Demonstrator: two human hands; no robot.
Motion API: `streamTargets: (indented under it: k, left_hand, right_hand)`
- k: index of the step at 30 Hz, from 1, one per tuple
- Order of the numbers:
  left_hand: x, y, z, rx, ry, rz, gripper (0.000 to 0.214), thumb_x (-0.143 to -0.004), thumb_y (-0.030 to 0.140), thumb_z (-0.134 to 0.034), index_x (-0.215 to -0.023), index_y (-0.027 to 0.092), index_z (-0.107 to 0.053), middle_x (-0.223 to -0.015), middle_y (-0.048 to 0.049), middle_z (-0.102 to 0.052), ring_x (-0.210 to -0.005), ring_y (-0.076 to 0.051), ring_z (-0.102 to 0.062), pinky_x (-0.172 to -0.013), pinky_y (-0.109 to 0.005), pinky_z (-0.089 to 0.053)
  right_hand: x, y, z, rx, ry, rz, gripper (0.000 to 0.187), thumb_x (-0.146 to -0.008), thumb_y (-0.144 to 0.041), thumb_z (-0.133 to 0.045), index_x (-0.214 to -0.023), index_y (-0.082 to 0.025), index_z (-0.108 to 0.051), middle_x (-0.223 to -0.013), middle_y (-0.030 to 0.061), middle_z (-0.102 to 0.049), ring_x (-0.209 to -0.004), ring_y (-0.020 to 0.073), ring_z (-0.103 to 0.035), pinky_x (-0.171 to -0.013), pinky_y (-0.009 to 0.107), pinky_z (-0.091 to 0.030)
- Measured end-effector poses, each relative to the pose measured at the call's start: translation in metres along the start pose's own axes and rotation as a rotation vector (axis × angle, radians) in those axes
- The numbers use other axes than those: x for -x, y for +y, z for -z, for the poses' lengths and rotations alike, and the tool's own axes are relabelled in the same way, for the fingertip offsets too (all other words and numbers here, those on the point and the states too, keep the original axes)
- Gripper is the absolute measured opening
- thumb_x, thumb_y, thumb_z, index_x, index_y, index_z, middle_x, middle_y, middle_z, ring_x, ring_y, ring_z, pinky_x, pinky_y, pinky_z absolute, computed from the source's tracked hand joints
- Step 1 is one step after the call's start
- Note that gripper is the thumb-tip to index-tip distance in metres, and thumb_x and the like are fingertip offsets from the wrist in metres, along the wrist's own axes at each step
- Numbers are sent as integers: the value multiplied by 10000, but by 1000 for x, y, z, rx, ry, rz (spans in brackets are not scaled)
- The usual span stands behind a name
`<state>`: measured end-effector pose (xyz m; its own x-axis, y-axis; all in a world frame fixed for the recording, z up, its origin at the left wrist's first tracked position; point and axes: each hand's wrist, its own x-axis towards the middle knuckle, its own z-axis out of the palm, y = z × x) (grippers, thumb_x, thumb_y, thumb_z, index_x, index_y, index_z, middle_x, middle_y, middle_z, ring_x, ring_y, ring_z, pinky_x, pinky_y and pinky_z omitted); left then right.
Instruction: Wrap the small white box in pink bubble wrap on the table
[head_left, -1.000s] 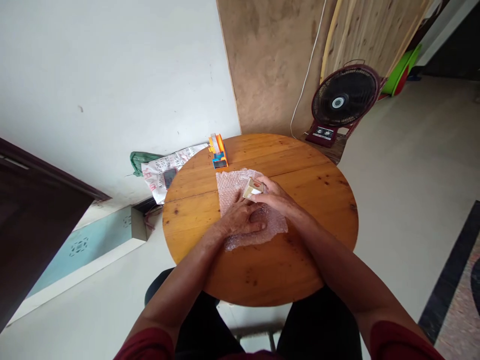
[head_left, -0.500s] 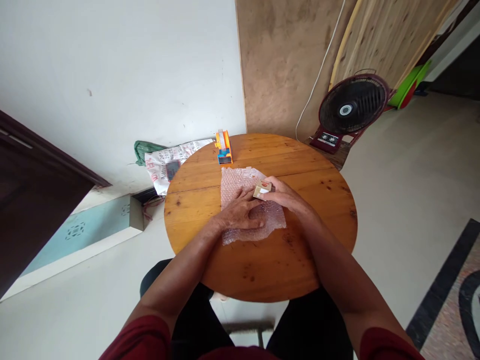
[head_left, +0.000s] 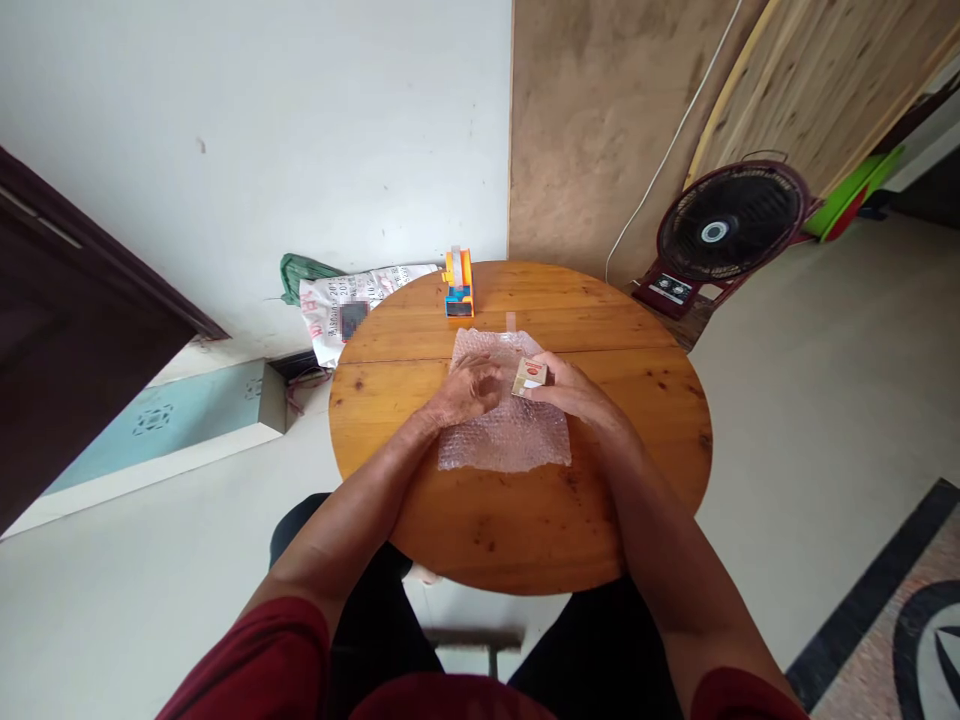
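Observation:
A sheet of clear bubble wrap (head_left: 510, 440) lies flat on the round wooden table (head_left: 525, 530). My right hand (head_left: 574, 390) is closed on a small tan box with a red mark (head_left: 529, 376), held just over the sheet's far part. My left hand (head_left: 469, 390) rests on the sheet's far left part, fingers curled down onto the wrap. An orange and blue tape dispenser (head_left: 458, 283) stands at the table's far edge, beyond both hands.
A dark floor fan (head_left: 731, 225) stands on the floor at the back right by wooden boards (head_left: 600, 120). A printed white sack (head_left: 360, 310) and green cloth lie against the wall at the back left. A dark door (head_left: 67, 330) is at the left.
My left hand has slid from the middle of the bubble wrap up toward its far left part and curled. The right hand still holds the box. The camera has shifted.

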<state>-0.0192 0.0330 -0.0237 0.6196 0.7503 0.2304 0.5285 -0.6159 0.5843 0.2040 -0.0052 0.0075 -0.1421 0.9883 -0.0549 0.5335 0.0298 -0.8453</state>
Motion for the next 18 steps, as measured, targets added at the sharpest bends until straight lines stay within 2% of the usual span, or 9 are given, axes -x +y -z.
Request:
streamTargets:
  k: [3, 6, 9, 12, 16, 18]
  left_hand:
    - [1, -3, 4, -57, -107, -20, 550, -699, 386, -745, -1212, 217, -639, -1409, -94, -548, -1403, -323, -373, -1206, -540, -152]
    - [3, -3, 6, -124, -191, -14, 729, -694, 488, -756, -1353, 258, -545, -1516, -95, -432, -1460, -348, -261, -1204, -570, -59]
    - [3, -1, 7, -145, -214, -26, 781, -699, 504, -749, -1398, 267, -496, -1536, -89, -403, -1474, -343, -226, -1206, -555, -50]
    - [4, 0, 7, -124, -200, -2, 853, -685, 483, -753, -1438, 247, -432, -1514, -103, -427, -1468, -338, -244, -1211, -539, -57]
    - [4, 1, 10, -90, -198, 19, 941, -655, 473, -761, -1472, 224, -365, -1505, -114, -434, -1471, -350, -231, -1213, -540, -51]
    - [4, 1, 12, -84, -222, 26, 956, -652, 462, -762, -1480, 224, -349, -1524, -114, -412, -1477, -352, -217, -1213, -543, -40]
  right_hand:
    - [2, -9, 1, 122, -9, 0, 445, -654, -285, -732, -1083, -247, -619, -944, -5, -690, -891, 228, -621, -808, 340, -477]
    - [6, -16, 1, 132, -57, 90, 473, -696, -291, -705, -1158, -255, -609, -1013, -3, -697, -952, 228, -622, -848, 343, -478]
    - [9, -20, -2, 192, -90, 165, 498, -720, -291, -690, -1210, -267, -600, -1148, 14, -677, -1074, 256, -600, -927, 385, -455]
    - [10, -22, -3, 333, -96, 148, 553, -711, -271, -694, -1253, -257, -587, -1250, 51, -645, -1170, 310, -561, -1000, 456, -404]
    - [9, -22, -4, 376, -109, 187, 596, -713, -257, -683, -1294, -268, -556, -1332, 49, -606, -1221, 316, -532, -1018, 440, -394]
    - [8, -23, -5, 397, -109, 174, 572, -719, -266, -681, -1279, -264, -562, -1287, 51, -633, -1181, 316, -558, -1004, 439, -402]
